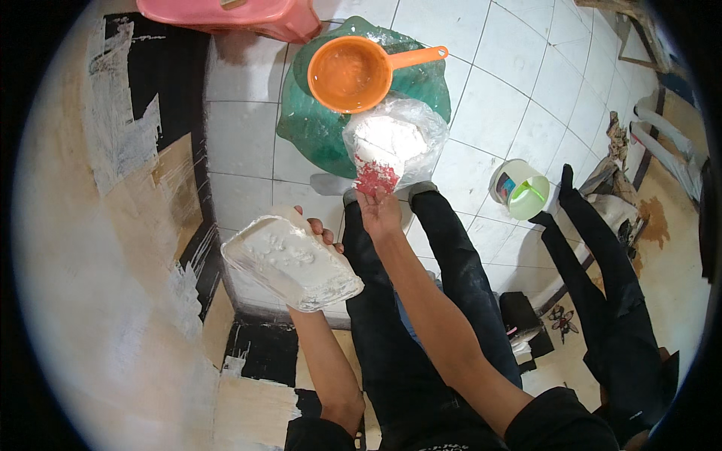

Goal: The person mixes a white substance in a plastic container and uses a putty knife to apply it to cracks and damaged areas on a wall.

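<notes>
My left hand [322, 230] grips the far right side of a white plastic tub [289, 263], tilted, with white paste smeared inside and along its rim. My right hand [382, 214] is closed on the near end of a red flat scraper [376, 179] partly coated in white powder. The scraper's blade reaches the mouth of a clear plastic bag [425, 139] of white powder [387, 139]. This bag rests on a green plastic surface with a wavy edge [316, 146]. Just beyond the bag, an orange dipper [350, 75] sits on the same green surface, its handle pointing right.
A pink plastic stool [271, 19] stands at the far left. To the right is a white bucket [519, 188] with something bright green inside, beside another person's dark-trousered legs [613, 255]. White tiles [489, 113] cover the floor. On the left, a wall [120, 248] has patchy white coating.
</notes>
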A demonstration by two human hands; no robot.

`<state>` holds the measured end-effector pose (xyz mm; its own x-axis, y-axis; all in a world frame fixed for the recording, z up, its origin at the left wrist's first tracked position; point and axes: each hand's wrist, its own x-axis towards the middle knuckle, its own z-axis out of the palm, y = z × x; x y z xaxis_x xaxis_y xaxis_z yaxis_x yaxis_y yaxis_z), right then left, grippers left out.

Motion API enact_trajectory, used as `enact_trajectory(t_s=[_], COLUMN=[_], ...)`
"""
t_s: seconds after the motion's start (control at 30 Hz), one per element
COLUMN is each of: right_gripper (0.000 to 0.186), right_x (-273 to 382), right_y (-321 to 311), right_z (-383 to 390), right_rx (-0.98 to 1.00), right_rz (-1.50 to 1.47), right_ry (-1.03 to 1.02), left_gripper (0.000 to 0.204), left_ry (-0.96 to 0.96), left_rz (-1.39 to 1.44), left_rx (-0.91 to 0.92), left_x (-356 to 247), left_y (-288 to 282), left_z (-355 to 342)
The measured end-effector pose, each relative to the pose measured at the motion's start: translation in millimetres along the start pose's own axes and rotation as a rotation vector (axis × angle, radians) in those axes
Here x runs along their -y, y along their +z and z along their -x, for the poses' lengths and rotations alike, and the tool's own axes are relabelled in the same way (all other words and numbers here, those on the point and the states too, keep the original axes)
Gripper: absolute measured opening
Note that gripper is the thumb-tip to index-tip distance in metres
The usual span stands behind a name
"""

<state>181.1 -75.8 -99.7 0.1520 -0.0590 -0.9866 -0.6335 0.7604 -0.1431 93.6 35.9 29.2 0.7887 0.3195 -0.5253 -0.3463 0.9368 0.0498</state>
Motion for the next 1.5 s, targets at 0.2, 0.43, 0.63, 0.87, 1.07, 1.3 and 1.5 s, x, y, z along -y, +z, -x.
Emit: enact_trajectory(t_s=[0.2, 0.43, 0.63, 0.87, 1.07, 1.3, 1.5], right_gripper=[0.022, 0.022, 0.023, 0.022, 0.026, 0.023, 0.02], right_x=[2.4, -1.1, 2.7, 25.3, 72.3, 133.3, 172.7], right_y=[5.0, -1.9, -21.5, -45.1, -51.6, -24.5, 16.2], right_z=[-22.0, -39.2, -50.1, -34.1, -22.3, 1.5, 39.8], right_rx=[0.043, 0.068, 0.151, 0.241, 0.362, 0.454, 0.525], right_rz=[0.041, 0.051, 0.089, 0.355, 0.583, 0.97, 1.222], right_ry=[-0.126, -0.164, -0.18, -0.174, -0.179, -0.304, -0.37], left_gripper=[0.071, 0.07, 0.067, 0.083, 0.078, 0.078, 0.079], left_ry=[-0.036, -0.057, -0.044, 0.061, 0.192, 0.323, 0.456], left_rz=[-0.007, 0.064, 0.08, 0.157, 0.261, 0.376, 0.38], left_rx=[-0.051, -0.103, -0.116, -0.05, -0.103, -0.098, -0.211], left_x=[2.2, 10.0, 16.2, 24.5, 44.0, 59.4, 79.2], left_y=[10.7, 10.8, 5.6, -33.4, -70.0, -120.4, -157.3], left_z=[-11.8, -6.6, 3.1, 12.0, 9.9, -27.0, -55.4])
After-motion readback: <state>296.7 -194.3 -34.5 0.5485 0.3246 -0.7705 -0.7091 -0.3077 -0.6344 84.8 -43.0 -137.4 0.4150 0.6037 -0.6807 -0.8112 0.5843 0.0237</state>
